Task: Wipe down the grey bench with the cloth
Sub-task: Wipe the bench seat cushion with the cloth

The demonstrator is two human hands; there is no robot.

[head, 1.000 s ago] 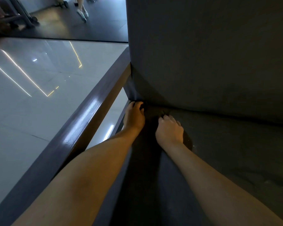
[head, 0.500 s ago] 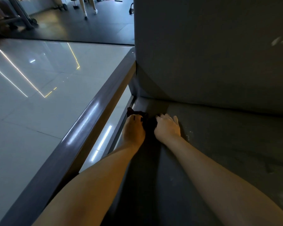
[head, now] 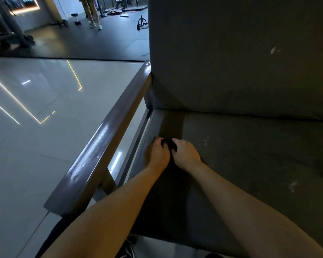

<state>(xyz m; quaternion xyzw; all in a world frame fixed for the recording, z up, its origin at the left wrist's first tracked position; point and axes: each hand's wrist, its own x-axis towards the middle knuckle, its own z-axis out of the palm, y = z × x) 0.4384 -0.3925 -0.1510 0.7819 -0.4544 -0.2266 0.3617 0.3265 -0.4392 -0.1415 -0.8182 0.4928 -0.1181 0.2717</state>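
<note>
The grey bench (head: 250, 155) fills the right (glossy armrest (head: 101, 151) alongside). On its seat's left edge, the left hand (head: 158, 155) and right hand (head: 185, 155), touching, each grip the bunched dark cloth (head: 169, 143) with curled fingers.

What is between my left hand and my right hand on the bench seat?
The dark cloth, bunched up; the left hand and right hand both grip it on the grey seat, as the head view shows.
</note>
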